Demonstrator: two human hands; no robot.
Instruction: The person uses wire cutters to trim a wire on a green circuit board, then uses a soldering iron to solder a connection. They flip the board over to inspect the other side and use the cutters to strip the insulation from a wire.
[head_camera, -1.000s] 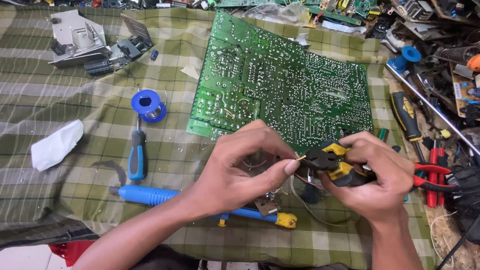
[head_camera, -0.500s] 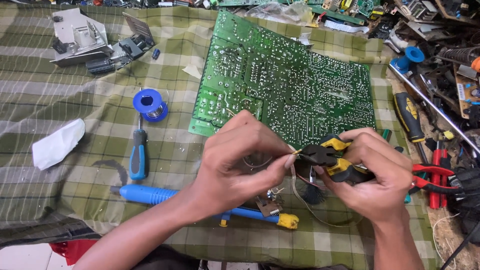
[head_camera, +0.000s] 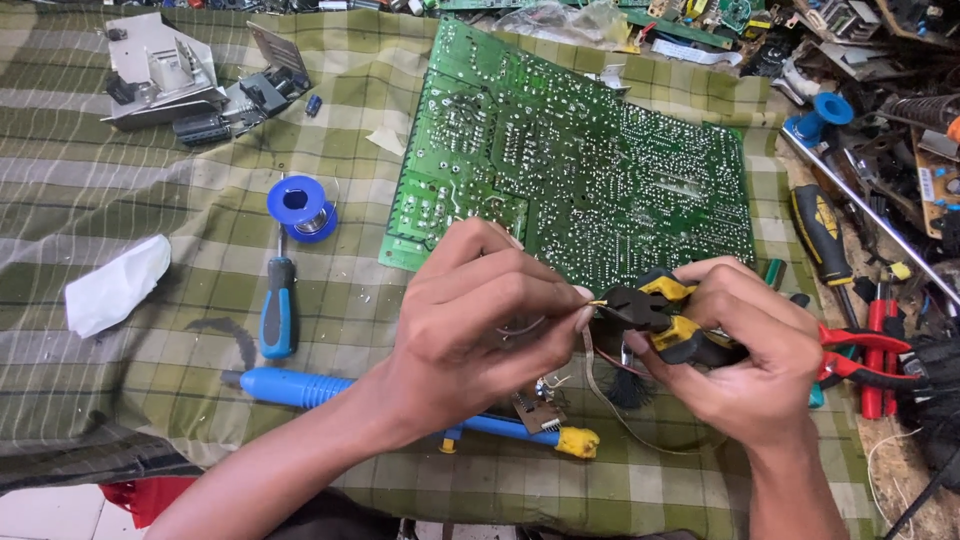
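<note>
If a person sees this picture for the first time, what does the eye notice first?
First the two hands at lower centre: the right hand holds yellow-handled pliers, whose tip meets a thin wire pinched in the left hand. Behind them a large green circuit board lies solder side up on the checked cloth. Left of the hands lie a blue solder spool and a blue screwdriver.

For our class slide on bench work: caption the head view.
Left hand pinches a wire end at the pliers held by the right hand, near a green circuit board.
</note>
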